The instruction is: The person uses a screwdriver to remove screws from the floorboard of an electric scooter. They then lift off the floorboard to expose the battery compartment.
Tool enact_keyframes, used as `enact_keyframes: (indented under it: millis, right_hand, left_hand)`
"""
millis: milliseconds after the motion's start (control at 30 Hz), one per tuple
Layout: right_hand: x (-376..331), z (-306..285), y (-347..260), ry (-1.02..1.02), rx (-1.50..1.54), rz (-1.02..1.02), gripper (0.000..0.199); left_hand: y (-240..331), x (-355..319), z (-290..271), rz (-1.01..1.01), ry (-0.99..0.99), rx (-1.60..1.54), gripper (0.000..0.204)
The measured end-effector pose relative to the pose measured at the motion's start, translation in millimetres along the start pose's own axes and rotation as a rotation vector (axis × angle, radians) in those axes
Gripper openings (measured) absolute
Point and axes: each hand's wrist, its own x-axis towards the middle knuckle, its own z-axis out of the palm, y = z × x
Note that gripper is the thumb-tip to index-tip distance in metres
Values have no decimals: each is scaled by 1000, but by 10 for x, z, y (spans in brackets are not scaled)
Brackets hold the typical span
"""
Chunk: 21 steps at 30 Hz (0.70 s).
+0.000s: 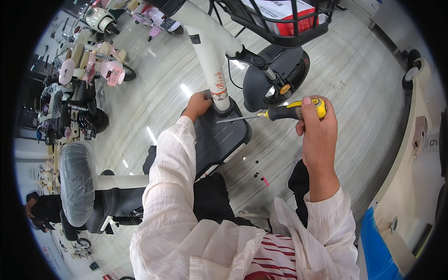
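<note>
My right hand (pixel 317 123) is closed round the yellow and black handle of a screwdriver (pixel 285 112). Its metal shaft points left, over the black footboard (pixel 219 135) of a white electric scooter. At the foot of the scooter's white frame tube (pixel 212 70), my left hand (pixel 199 105) rests on the far left part of the footboard. Its fingers are curled and partly hidden, so whether they hold anything does not show. Ahead, the front wheel (pixel 298 74) sits under a dark mudguard (pixel 263 77), and a black basket (pixel 298 39) hangs above it with a red and white package (pixel 298 16) inside.
A plastic-wrapped seat (pixel 77 184) stands at the left on the same scooter. Several parked scooters (pixel 109 70) line the far left. Small black bits and a pink strip (pixel 265 181) lie on the tiled floor. A curved pale counter (pixel 396 163) runs along the right. Another person (pixel 44 210) is at the far left.
</note>
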Motion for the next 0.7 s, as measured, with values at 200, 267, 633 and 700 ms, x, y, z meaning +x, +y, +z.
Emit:
enact_keyframes:
  millis: [200, 267, 633, 700]
  right_hand:
    - [89, -85, -17, 66, 96, -55, 31]
    - [123, -102, -27, 79, 117, -84, 32]
    - [174, -323, -99, 142, 240, -129, 33]
    - [155, -368, -133, 132, 284, -154, 32]
  left_hand:
    - [216, -429, -82, -417, -41, -794, 19]
    - [179, -539, -171, -518, -68, -1055, 17]
    - [1258, -1558, -499, -554, -618, -1507, 16]
    - [1361, -1673, -458, -544, -759, -1490, 17]
